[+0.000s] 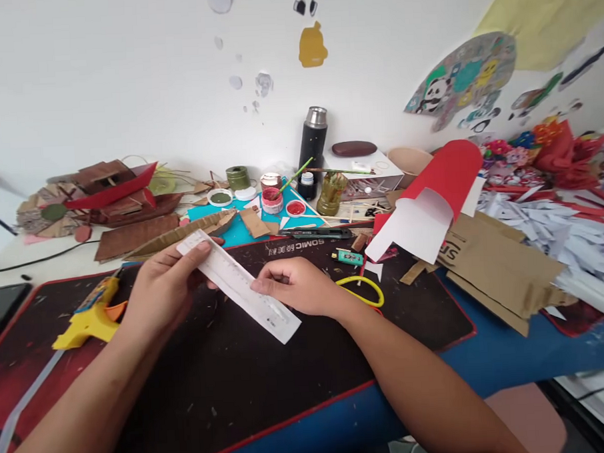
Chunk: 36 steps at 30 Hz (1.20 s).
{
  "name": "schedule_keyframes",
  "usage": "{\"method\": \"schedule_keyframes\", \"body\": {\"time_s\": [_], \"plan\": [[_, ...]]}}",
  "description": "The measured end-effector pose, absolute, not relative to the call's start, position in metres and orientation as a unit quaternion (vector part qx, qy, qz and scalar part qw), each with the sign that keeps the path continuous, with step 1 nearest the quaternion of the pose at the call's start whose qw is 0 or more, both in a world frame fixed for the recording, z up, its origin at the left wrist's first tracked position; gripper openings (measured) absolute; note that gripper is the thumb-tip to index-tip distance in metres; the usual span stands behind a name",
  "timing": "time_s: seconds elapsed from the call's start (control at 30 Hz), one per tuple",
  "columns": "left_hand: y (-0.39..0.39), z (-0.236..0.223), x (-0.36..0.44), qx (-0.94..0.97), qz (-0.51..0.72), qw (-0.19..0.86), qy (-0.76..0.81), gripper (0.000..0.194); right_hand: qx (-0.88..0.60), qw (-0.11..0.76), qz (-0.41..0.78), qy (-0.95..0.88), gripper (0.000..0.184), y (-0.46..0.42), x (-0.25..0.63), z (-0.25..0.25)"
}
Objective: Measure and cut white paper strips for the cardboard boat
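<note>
A clear straight ruler (234,283) is held slanting above the dark mat, with a white strip that looks like paper lying along it. My left hand (167,279) pinches its upper left end, thumb on top. Around the middle, my right hand (297,283) grips it between thumb and fingers. The lower right end sticks out past my right hand. Fingers beneath the ruler are mostly hidden.
A yellow glue gun (88,316) lies left on the mat (229,403). Behind are a cardboard boat model (115,188), paint pots (271,200) and a black thermos (312,142). Rolled red paper (442,173), cardboard (498,258) and paper scraps (557,229) crowd the right.
</note>
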<state>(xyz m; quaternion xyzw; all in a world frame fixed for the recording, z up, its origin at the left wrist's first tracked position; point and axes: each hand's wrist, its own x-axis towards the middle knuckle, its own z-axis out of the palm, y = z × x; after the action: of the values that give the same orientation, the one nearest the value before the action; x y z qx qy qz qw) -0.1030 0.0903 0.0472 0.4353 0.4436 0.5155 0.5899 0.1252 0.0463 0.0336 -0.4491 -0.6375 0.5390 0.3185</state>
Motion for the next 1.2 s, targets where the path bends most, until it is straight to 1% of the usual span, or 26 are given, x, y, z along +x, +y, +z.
{"method": "schedule_keyframes", "body": {"time_s": [0.07, 0.13, 0.2, 0.27, 0.33, 0.43, 0.53, 0.6, 0.67, 0.73, 0.8, 0.93, 1.03, 1.1, 1.2], "plan": [[0.094, 0.049, -0.105, 0.424, 0.530, 0.584, 0.445, 0.038, -0.447, 0.345, 0.567, -0.600, 0.041, 0.049, 0.127, 0.033], [0.098, 0.050, -0.107, 0.415, 0.541, 0.579, 0.446, 0.034, -0.459, 0.374, 0.564, -0.576, 0.041, 0.050, 0.130, 0.035], [0.102, 0.050, -0.109, 0.408, 0.552, 0.576, 0.444, 0.031, -0.477, 0.395, 0.534, -0.575, 0.040, 0.050, 0.136, 0.039], [0.105, 0.049, -0.112, 0.400, 0.562, 0.574, 0.442, 0.026, -0.503, 0.391, 0.492, -0.592, 0.037, 0.046, 0.144, 0.044], [0.108, 0.048, -0.116, 0.390, 0.571, 0.573, 0.440, 0.022, -0.546, 0.352, 0.432, -0.625, 0.032, 0.041, 0.155, 0.050], [0.113, 0.049, -0.121, 0.370, 0.588, 0.572, 0.436, 0.020, -0.603, 0.253, 0.324, -0.683, 0.026, 0.029, 0.172, 0.059], [0.117, 0.051, -0.126, 0.352, 0.610, 0.567, 0.428, 0.014, -0.637, 0.173, 0.271, -0.700, 0.021, 0.017, 0.186, 0.068], [0.119, 0.051, -0.128, 0.344, 0.619, 0.565, 0.423, 0.010, -0.652, 0.103, 0.249, -0.709, 0.015, 0.010, 0.191, 0.073], [0.121, 0.051, -0.130, 0.339, 0.625, 0.564, 0.420, 0.008, -0.655, 0.027, 0.231, -0.719, 0.017, 0.003, 0.193, 0.074], [0.122, 0.051, -0.132, 0.336, 0.629, 0.562, 0.418, 0.008, -0.654, -0.026, 0.208, -0.727, 0.025, -0.002, 0.192, 0.071], [0.122, 0.051, -0.133, 0.336, 0.628, 0.563, 0.419, 0.009, -0.656, -0.042, 0.184, -0.730, 0.029, -0.006, 0.188, 0.065], [0.122, 0.051, -0.132, 0.333, 0.622, 0.566, 0.426, 0.011, -0.655, -0.030, 0.182, -0.733, 0.024, -0.010, 0.182, 0.060], [0.121, 0.051, -0.130, 0.333, 0.618, 0.569, 0.429, 0.015, -0.660, -0.025, 0.177, -0.730, 0.019, -0.011, 0.186, 0.066], [0.120, 0.050, -0.129, 0.335, 0.613, 0.573, 0.429, 0.019, -0.680, -0.029, 0.149, -0.717, 0.019, -0.010, 0.195, 0.073], [0.119, 0.051, -0.128, 0.334, 0.611, 0.576, 0.429, 0.020, -0.706, -0.053, 0.104, -0.699, 0.023, -0.009, 0.216, 0.080]]}}
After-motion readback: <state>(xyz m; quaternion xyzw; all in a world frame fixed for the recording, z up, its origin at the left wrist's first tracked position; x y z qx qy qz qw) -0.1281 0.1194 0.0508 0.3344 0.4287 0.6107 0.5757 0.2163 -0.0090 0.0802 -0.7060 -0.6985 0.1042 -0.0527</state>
